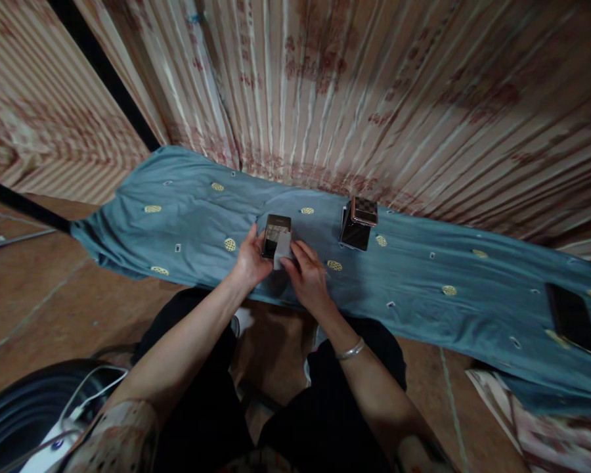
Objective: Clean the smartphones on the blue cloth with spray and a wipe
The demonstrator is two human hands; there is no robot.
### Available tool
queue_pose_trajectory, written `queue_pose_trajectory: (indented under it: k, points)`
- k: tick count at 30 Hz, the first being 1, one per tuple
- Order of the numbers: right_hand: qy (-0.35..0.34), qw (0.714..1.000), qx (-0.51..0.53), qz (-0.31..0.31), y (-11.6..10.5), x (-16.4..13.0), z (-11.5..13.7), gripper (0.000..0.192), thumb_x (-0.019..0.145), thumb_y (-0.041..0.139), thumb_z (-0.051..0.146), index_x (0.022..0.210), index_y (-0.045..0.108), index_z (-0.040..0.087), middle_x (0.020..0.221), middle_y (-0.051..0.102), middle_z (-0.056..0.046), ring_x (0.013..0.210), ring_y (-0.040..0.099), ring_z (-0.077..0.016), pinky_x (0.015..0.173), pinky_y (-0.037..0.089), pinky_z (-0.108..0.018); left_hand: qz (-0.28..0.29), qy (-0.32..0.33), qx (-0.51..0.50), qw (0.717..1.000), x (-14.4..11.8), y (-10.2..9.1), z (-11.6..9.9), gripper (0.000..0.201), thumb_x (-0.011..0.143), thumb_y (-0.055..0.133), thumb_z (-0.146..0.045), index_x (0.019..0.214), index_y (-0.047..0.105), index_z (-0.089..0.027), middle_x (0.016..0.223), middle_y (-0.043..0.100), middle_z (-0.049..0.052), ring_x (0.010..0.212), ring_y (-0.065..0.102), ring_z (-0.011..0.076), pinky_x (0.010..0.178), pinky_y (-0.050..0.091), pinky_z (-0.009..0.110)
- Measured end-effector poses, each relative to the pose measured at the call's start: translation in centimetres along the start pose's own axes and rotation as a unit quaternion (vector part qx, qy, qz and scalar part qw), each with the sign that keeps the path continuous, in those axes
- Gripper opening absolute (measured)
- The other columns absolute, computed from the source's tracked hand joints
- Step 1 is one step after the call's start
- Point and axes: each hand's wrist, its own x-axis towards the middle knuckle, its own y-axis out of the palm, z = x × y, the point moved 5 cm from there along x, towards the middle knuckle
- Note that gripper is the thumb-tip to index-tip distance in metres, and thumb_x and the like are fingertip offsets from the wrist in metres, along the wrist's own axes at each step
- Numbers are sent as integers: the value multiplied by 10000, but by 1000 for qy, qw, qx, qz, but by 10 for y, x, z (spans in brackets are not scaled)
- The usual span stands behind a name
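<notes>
My left hand (251, 259) is closed around the left side of a small dark rectangular case (278, 222) with a glossy, mirror-like face. In my right hand (309, 272), a light grey flat piece (282, 251) is pinched between thumb and fingers; whether it is cloth or card I cannot tell. The grey piece lies over the lower right of the case's face. To the right of my hands stands a dark glossy object (357, 235), topped by a checkered piece with a copper-coloured edge (364, 210).
A blue-green cloth with yellow pineapples (414, 263) covers the long narrow surface. A black phone (572, 318) lies at its right end. Behind hangs a striped floral curtain (325, 98). Dark poles (108, 72) stand at left, above a black coil (24, 414) and white power strip (49, 453).
</notes>
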Motion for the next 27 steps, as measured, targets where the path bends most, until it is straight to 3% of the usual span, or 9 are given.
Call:
queue_pose_trajectory:
  k: [7,13,18,27]
  points:
    - [26,998,47,11,7,-1,2,560,1102,306,458,1453,593,128,1442,661,-173,1380,602,-250,1209,459,-448,-14,15,8,1000,-2,3,4,495,1078,359,-388,1148,744,-86,843,802,106,901,775,233,913,594,341]
    - [76,997,31,-2,9,5,-9,544,1099,282,412,1451,587,131,1445,657,-175,1376,601,-257,1199,466,-461,-14,15,12,1000,-2,-1,14,374,1057,437,-311,953,758,-152,764,774,51,804,748,195,881,590,309]
    - [86,996,-2,-13,8,9,-17,551,1096,271,395,1487,541,115,1516,586,-197,1434,532,-282,1229,420,-510,-9,2,18,1000,-4,0,21,361,1049,438,-301,976,757,-147,773,755,71,952,755,248,974,567,355]
    - [74,996,-21,-40,3,15,-28,582,1104,235,401,1498,522,83,1529,562,-217,1463,502,-282,1241,406,-506,2,-24,51,998,-5,-8,30,313,1024,503,-328,1090,752,-149,846,772,65,753,706,200,761,574,313]
